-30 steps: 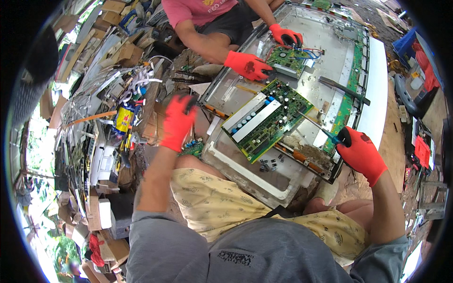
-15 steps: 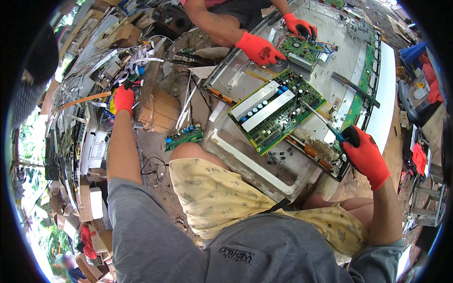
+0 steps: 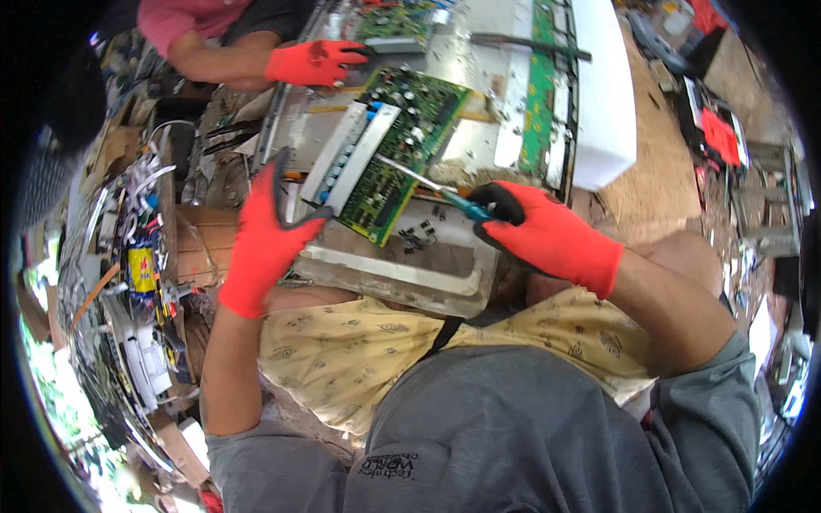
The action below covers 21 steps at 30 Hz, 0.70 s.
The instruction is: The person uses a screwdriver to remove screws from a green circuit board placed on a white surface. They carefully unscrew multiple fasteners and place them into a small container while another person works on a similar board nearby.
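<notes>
A green circuit board (image 3: 395, 145) with two long silver heat sinks lies tilted on the edge of a large flat panel chassis (image 3: 466, 60). My left hand (image 3: 269, 235), in a red glove with dark fingertips, is open at the board's left edge, thumb and fingers spread wide; whether the thumb touches the board I cannot tell. In my right hand (image 3: 543, 227), also red-gloved, is a screwdriver (image 3: 462, 203) with a teal handle. Its shaft reaches left over the board, beside the heat sink. Several small black components (image 3: 419, 237) lie just below the board.
A co-worker's red-gloved hand (image 3: 316, 63) rests near a second circuit board (image 3: 393, 24) at the far side. A dark bar (image 3: 530, 45) lies across the chassis. Piled scrap and a yellow can (image 3: 141, 267) stand at left, near a cardboard box (image 3: 205, 244). Plywood (image 3: 654, 162) lies at right.
My left hand has come from the scrap pile at left to the board's left edge, empty. The view has shifted to the right. The screwdriver stays in my right hand over the board.
</notes>
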{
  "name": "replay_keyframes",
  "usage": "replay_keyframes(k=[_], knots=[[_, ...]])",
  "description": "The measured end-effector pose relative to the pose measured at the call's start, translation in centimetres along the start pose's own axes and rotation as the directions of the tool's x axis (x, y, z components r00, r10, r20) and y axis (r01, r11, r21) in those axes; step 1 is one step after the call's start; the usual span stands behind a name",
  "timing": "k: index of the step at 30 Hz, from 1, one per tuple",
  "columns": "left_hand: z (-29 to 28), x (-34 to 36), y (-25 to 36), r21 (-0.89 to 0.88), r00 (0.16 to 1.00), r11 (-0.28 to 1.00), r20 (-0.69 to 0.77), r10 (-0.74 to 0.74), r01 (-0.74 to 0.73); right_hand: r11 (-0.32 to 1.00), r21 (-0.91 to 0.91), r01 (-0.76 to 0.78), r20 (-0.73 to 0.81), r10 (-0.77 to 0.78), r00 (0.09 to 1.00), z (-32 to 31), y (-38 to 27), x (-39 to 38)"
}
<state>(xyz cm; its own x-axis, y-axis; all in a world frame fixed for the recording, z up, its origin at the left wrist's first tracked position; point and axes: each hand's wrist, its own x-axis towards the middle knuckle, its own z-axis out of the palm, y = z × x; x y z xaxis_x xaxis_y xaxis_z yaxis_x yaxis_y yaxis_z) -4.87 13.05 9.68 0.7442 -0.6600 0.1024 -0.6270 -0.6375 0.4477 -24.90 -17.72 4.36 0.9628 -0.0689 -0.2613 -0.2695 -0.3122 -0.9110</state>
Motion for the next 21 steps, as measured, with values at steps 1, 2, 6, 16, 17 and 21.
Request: replay_keyframes(k=[1,2,6,16,17,21], knots=[[1.3,0.9,1.7,0.001,0.995,0.998,0.085,0.057,-0.058,1.0,0.019,0.002,-0.029,-0.002,1.0,1.0,-0.1,-0.4],[2.8,1.8,1.8,0.066,0.991,0.994,0.107,0.084,-0.091,1.0,0.03,-0.005,-0.063,0.007,0.998,1.7,-0.2,-0.8],[7.5,5.1,-0.7,0.307,0.986,0.938,0.089,0.143,-0.164,0.997,-0.021,-0.07,-0.014,0.069,0.997,1.7,-1.1,0.0],[10.2,6.1,-3.0,0.241,0.988,0.958,0.018,0.155,-0.155,0.992,-0.122,-0.041,-0.007,0.04,0.999,1.7,0.4,1.7],[10.4,6.1,-3.0,0.263,0.986,0.951,0.026,0.162,-0.163,0.993,-0.114,-0.023,-0.018,0.021,1.0,1.9,0.7,1.9],[10.5,6.2,-3.7,0.281,0.988,0.947,0.039,0.15,-0.155,0.997,-0.083,-0.005,-0.011,0.004,1.0,2.1,1.1,2.3]])
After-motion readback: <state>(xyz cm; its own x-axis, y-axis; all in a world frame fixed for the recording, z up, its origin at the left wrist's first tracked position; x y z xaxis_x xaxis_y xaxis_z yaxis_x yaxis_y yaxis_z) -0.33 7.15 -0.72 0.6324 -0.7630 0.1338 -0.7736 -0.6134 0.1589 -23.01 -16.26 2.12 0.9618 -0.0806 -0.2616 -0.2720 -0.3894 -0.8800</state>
